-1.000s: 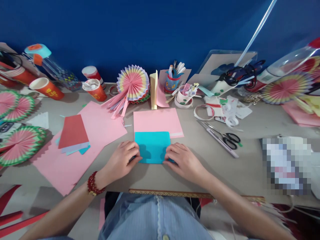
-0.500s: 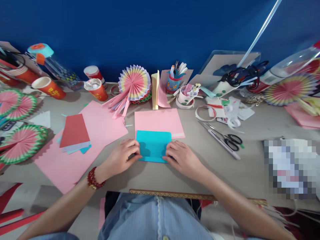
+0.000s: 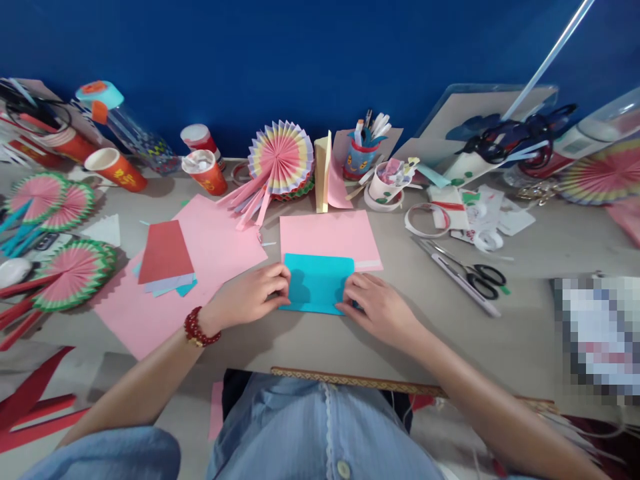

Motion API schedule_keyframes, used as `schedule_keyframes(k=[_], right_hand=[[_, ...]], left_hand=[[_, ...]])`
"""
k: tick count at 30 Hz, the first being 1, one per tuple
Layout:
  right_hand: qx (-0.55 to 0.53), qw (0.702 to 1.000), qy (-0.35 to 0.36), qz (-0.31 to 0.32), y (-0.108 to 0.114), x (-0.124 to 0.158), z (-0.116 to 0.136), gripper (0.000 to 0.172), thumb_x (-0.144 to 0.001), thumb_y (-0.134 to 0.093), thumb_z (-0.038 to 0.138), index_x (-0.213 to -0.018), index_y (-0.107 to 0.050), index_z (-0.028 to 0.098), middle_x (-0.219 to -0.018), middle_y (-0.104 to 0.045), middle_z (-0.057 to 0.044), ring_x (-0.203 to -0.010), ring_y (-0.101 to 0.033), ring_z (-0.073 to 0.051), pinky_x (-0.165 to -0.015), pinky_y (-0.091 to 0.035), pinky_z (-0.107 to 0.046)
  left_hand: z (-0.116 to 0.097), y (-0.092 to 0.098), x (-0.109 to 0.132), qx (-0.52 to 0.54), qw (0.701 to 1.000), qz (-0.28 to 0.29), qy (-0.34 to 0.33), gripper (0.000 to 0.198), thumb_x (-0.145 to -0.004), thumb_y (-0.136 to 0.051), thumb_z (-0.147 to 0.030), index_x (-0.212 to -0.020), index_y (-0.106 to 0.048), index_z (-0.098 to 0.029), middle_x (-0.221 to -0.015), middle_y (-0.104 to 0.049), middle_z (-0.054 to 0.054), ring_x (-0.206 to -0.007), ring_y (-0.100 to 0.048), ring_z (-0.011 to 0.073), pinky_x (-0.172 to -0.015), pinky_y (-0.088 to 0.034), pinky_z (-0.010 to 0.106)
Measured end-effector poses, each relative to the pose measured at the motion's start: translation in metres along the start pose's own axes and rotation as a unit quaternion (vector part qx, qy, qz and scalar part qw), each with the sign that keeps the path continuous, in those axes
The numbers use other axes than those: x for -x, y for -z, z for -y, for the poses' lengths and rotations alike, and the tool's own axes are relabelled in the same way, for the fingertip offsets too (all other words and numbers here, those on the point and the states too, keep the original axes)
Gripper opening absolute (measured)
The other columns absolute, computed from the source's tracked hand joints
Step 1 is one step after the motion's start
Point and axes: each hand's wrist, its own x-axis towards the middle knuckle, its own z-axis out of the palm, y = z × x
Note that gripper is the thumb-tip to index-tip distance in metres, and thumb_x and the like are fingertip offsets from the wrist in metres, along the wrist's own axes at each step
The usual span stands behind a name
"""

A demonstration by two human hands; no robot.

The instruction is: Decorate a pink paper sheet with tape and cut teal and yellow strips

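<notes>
A folded turquoise paper [image 3: 318, 283] lies on the grey table [image 3: 520, 333] just in front of me, overlapping the near edge of a pink sheet [image 3: 328, 235]. My left hand [image 3: 251, 297], with a red bead bracelet at the wrist, pinches the paper's left edge with curled fingers. My right hand [image 3: 379, 308] presses on its right edge, fingers bent down onto it.
A large pink sheet [image 3: 165, 287] with a red card [image 3: 165, 252] on top lies to the left. Pleated paper fans [image 3: 281, 159] and paper cups [image 3: 204, 171] line the back; more fans [image 3: 70, 272] are at far left. Scissors [image 3: 475, 275] and tape rolls [image 3: 426, 220] lie to the right.
Both hands stay on the turquoise paper's side edges. My view has shifted, so everything on the table sits slightly further right and higher in the picture.
</notes>
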Motion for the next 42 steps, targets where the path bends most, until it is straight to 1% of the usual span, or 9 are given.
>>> schedule_keyframes(k=[14, 17, 28, 37, 40, 42], right_hand=[[-0.004, 1.000, 0.003, -0.004, 0.0004, -0.0005, -0.0006, 0.021, -0.099, -0.055, 0.033, -0.082, -0.059, 0.021, -0.090, -0.059, -0.005, -0.086, -0.056, -0.021, -0.080, -0.044, -0.033], [-0.005, 1.000, 0.003, -0.006, 0.0004, -0.0006, -0.0005, 0.022, -0.099, -0.055, 0.034, -0.082, -0.059, 0.021, -0.089, -0.059, -0.005, -0.085, -0.055, -0.021, -0.078, -0.044, -0.033], [0.006, 1.000, -0.004, 0.005, -0.0003, -0.0005, -0.0006, 0.021, -0.099, -0.056, 0.033, -0.082, -0.059, 0.020, -0.090, -0.058, -0.005, -0.087, -0.056, -0.021, -0.080, -0.044, -0.033], [0.000, 1.000, 0.004, -0.006, -0.0009, -0.0006, -0.0014, 0.021, -0.099, -0.056, 0.033, -0.082, -0.060, 0.021, -0.089, -0.059, -0.005, -0.086, -0.055, -0.021, -0.079, -0.044, -0.034], [-0.006, 1.000, 0.000, -0.001, -0.0003, -0.0007, -0.0011, 0.021, -0.098, -0.057, 0.033, -0.081, -0.058, 0.021, -0.089, -0.058, -0.005, -0.086, -0.055, -0.021, -0.080, -0.044, -0.034], [-0.012, 1.000, -0.004, 0.002, 0.0003, -0.0008, -0.0008, 0.020, -0.097, -0.059, 0.032, -0.081, -0.057, 0.020, -0.090, -0.057, -0.005, -0.087, -0.055, -0.021, -0.080, -0.045, -0.034]], left_hand=[[0.0040, -0.0003, 0.0020, -0.037, 0.999, 0.024, -0.030, 0.020, -0.102, -0.050, -0.034, -0.091, -0.060, -0.019, -0.114, -0.057, 0.006, -0.098, -0.058, 0.0191, -0.089, -0.044, 0.034], [0.0048, -0.0011, 0.0027, -0.040, 0.998, 0.021, -0.032, 0.020, -0.102, -0.050, -0.033, -0.091, -0.060, -0.020, -0.114, -0.057, 0.006, -0.098, -0.058, 0.0193, -0.090, -0.044, 0.034], [0.0062, -0.0020, 0.0034, -0.066, 0.997, 0.017, -0.045, 0.019, -0.101, -0.052, -0.035, -0.093, -0.060, -0.020, -0.115, -0.058, 0.007, -0.103, -0.057, 0.0209, -0.094, -0.044, 0.036], [0.0053, -0.0038, 0.0049, -0.072, 0.996, 0.007, -0.048, 0.018, -0.101, -0.052, -0.033, -0.094, -0.061, -0.020, -0.115, -0.059, 0.007, -0.104, -0.058, 0.0214, -0.095, -0.045, 0.037], [0.0048, -0.0055, 0.0075, -0.089, 0.994, 0.004, -0.059, 0.017, -0.102, -0.048, -0.029, -0.100, -0.064, -0.022, -0.120, -0.058, 0.007, -0.105, -0.057, 0.0218, -0.095, -0.045, 0.037], [0.0052, -0.0070, 0.0099, -0.114, 0.991, 0.003, -0.073, 0.023, -0.101, -0.046, -0.023, -0.113, -0.065, -0.028, -0.127, -0.056, 0.006, -0.108, -0.055, 0.0222, -0.097, -0.044, 0.037]])
